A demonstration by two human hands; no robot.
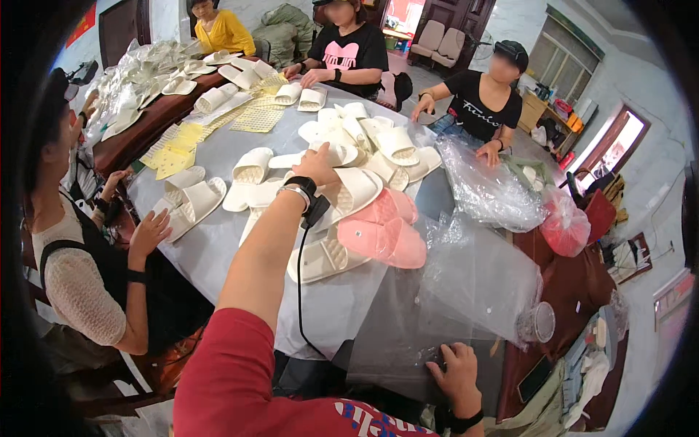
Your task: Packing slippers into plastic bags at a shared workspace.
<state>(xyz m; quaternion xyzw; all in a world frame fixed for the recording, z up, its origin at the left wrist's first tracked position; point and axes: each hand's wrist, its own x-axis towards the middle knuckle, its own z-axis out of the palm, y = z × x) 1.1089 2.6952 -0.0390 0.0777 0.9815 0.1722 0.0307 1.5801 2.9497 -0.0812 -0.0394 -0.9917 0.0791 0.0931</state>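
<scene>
My left arm reaches across the table to a heap of white slippers [331, 131]. There my left hand [314, 166] is closed at a white slipper [342, 154], its fingertips partly hidden by the hand. Just right of that wrist, a pair of pink slippers [386, 237] lies on top of white ones, sole outward. Near the lower edge, my right hand [457, 375] rests with fingers apart on flat clear plastic bags [422, 320]. Another white slipper [324, 260] sits below my left wrist, beside a black cable hanging from the wrist device.
Yellow sticker sheets [175, 149] lie at the far left. Co-workers stand and sit round the table; one hand [489, 151] touches a bundle of clear plastic [484, 189]. A plastic cup [536, 322] and a phone [536, 379] are at right. Bagged slippers [149, 76] cover another table.
</scene>
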